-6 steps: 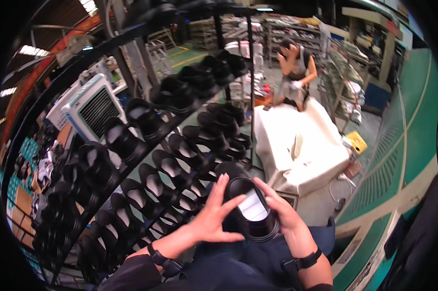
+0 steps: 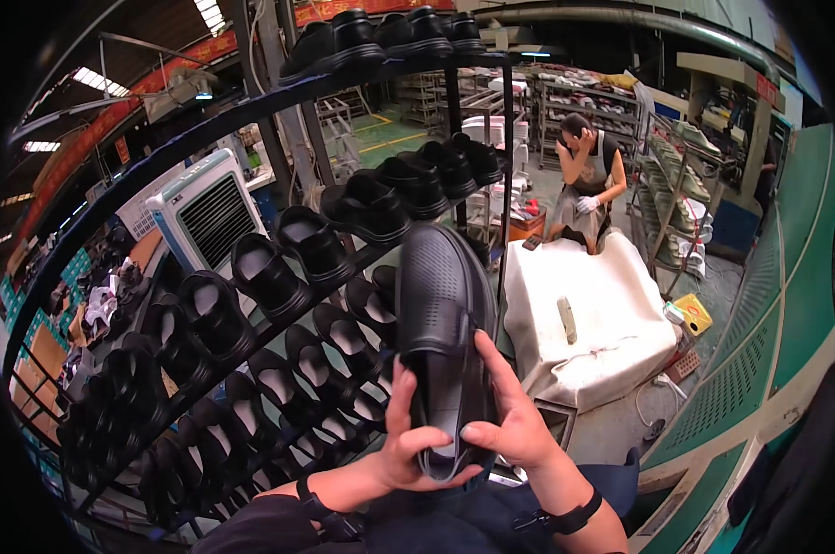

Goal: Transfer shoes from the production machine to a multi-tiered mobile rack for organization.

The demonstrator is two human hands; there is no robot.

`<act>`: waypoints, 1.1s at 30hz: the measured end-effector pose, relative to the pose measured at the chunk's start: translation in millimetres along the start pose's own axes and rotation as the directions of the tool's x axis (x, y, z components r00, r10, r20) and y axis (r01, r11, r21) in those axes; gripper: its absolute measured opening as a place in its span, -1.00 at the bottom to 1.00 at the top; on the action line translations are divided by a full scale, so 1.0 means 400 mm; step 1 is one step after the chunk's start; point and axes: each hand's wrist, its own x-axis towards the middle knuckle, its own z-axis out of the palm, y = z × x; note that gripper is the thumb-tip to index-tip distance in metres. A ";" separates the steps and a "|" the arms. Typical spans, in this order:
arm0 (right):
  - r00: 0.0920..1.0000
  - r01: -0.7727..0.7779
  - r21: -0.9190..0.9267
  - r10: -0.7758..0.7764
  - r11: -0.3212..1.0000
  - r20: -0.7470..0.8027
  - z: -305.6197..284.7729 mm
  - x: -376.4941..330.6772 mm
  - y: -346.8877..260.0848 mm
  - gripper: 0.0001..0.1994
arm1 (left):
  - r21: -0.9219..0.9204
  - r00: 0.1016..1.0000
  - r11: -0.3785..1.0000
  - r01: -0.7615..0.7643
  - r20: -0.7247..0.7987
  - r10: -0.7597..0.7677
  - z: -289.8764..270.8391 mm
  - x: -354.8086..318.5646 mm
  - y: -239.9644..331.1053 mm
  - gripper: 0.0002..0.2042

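Observation:
A black slip-on shoe (image 2: 436,295) with small perforations across its upper is held up in front of me, toe pointing away. My left hand (image 2: 406,457) grips the left side of its heel, the thumb reaching to the grey insole at the opening. My right hand (image 2: 517,427) clasps the other side, with the index finger stretched along the side and the thumb on the heel rim. The fingers under the sole are hidden. Just left of the shoe stands a black metal rack (image 2: 251,319) carrying rows of similar black shoes.
Beyond the shoe is a white-covered table (image 2: 602,323) with a light-coloured sole-shaped piece on it. A person (image 2: 588,175) sits behind it, one hand at the head. Green metal panels (image 2: 741,388) line the right side. An air cooler (image 2: 210,208) stands behind the rack.
The shoe has come up, so its perforated upper shows more fully. My left hand, spread over the opening before, now closes on the heel. My view has tilted upward.

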 end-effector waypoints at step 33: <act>0.833 -0.526 -0.126 0.540 0.841 0.122 -0.111 -0.040 0.002 -0.62 | 0.175 0.663 0.648 0.741 -0.038 -0.748 -0.756 0.885 -0.171 -0.76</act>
